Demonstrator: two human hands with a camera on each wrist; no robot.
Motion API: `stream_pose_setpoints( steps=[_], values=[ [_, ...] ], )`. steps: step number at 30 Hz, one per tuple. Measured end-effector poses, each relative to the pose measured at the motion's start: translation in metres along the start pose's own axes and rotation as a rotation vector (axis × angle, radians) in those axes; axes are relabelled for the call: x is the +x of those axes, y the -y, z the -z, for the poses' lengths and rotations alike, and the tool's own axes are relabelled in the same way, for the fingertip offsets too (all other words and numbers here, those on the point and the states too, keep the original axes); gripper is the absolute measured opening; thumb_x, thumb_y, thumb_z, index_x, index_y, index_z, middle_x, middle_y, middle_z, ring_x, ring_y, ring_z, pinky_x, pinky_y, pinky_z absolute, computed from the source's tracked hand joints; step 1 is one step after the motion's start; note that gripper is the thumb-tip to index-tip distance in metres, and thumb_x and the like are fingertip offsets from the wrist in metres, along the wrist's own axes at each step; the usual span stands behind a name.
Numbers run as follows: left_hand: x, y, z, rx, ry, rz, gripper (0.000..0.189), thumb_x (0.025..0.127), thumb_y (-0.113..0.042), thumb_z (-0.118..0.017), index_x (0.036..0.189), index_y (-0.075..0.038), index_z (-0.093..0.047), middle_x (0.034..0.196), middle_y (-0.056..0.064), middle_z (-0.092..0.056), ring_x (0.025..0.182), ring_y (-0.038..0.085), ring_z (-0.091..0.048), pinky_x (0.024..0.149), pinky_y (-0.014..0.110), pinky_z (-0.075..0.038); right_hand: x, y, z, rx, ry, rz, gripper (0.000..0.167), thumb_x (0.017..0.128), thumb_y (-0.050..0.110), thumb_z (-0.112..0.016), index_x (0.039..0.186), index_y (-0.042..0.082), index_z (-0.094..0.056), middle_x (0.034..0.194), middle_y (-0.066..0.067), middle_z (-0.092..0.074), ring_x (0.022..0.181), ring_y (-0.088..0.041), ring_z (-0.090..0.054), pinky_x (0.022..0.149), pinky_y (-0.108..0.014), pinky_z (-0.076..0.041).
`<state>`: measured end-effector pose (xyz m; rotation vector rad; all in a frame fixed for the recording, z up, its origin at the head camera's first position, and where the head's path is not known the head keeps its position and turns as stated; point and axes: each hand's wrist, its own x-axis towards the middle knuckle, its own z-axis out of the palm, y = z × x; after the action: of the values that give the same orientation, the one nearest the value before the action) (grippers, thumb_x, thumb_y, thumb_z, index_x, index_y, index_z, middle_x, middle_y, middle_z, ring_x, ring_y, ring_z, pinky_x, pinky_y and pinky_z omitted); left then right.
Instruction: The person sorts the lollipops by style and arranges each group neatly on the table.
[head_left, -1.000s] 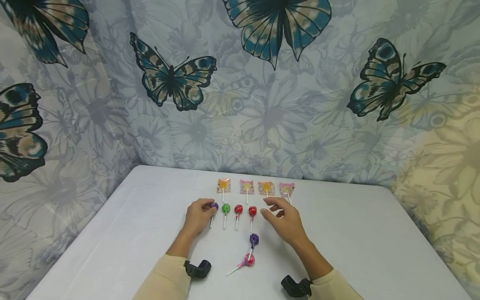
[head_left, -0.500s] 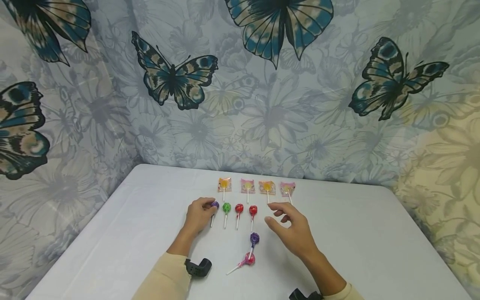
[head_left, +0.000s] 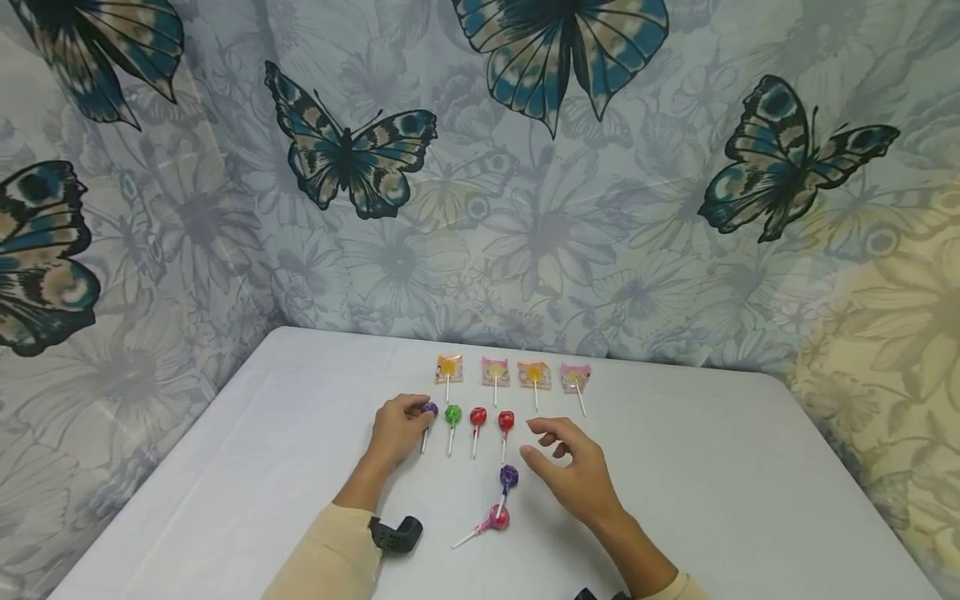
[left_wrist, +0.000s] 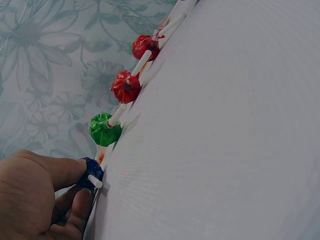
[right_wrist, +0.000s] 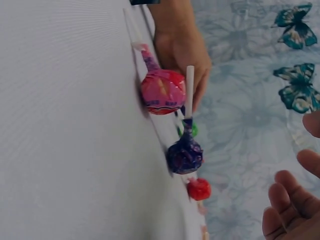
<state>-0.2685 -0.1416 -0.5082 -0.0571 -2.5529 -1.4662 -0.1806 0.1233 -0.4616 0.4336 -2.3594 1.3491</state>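
My left hand (head_left: pixel 397 429) pinches the head of a purple-wrapped lollipop (head_left: pixel 430 409) at the left end of a row; its white stick points toward me. Beside it lie a green lollipop (head_left: pixel 453 415), a red lollipop (head_left: pixel 477 417) and another red lollipop (head_left: pixel 506 421). My right hand (head_left: pixel 577 471) hovers just right of the row, fingers loosely bent and holding nothing. Nearer to me lies a second purple lollipop (head_left: pixel 509 477), its stick overlapping a pink-and-red lollipop (head_left: pixel 498 518). In the right wrist view, the fingers (right_wrist: pixel 290 195) are apart from these sweets.
Behind the row, several flat lollipops in clear packets, such as the orange one (head_left: pixel 449 367) and the pink one (head_left: pixel 575 379), form a second line. All lie on a white-covered table (head_left: pixel 712 467). A butterfly-patterned cloth (head_left: pixel 540 250) hangs at its far edge.
My right hand first drew back to the right and toward me, then shifted slightly left, uncovering the sticks of the right-hand packets. My left hand stays on the purple lollipop.
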Motion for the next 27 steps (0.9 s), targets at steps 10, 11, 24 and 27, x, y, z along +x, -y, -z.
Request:
stream_pose_setpoints(
  steps=[10,11,24,27],
  values=[
    [0.001,0.0,0.0,-0.006,0.001,-0.009,0.027,0.085,-0.004,-0.071,0.112,-0.002,-0.07,0.085,0.002,-0.063,0.076,0.015,-0.058,0.067,0.029,-0.05,-0.005,-0.007,-0.009,0.014,0.036,0.003,0.029,0.08,0.011,-0.079,0.107,0.017,-0.07,0.099,0.007,-0.065,0.085,-0.019,-0.058,0.07,-0.034,-0.049],
    [0.001,0.001,-0.001,-0.005,0.001,-0.012,0.027,0.085,-0.004,-0.071,0.112,-0.001,-0.07,0.085,0.002,-0.063,0.076,0.015,-0.058,0.067,0.03,-0.05,-0.006,-0.008,-0.01,0.021,0.043,0.0,0.029,0.08,0.011,-0.079,0.107,0.018,-0.07,0.099,0.006,-0.065,0.085,-0.019,-0.058,0.07,-0.034,-0.049],
    [-0.001,0.0,0.001,0.0,-0.005,-0.01,0.026,0.085,-0.005,-0.071,0.111,-0.001,-0.07,0.085,0.002,-0.063,0.076,0.016,-0.057,0.066,0.028,-0.049,-0.014,-0.022,-0.021,-0.013,0.138,-0.044,0.036,0.08,0.018,-0.079,0.114,0.011,-0.068,0.101,-0.001,-0.066,0.083,-0.017,-0.056,0.071,-0.03,-0.047],
    [-0.002,0.0,0.001,0.002,-0.001,-0.003,0.026,0.085,-0.005,-0.071,0.111,-0.001,-0.07,0.085,0.002,-0.063,0.075,0.016,-0.057,0.065,0.028,-0.049,-0.016,-0.023,-0.023,-0.032,0.179,-0.093,0.039,0.082,0.022,-0.078,0.118,0.013,-0.067,0.102,0.001,-0.064,0.082,-0.017,-0.054,0.07,-0.028,-0.047]
  ],
)
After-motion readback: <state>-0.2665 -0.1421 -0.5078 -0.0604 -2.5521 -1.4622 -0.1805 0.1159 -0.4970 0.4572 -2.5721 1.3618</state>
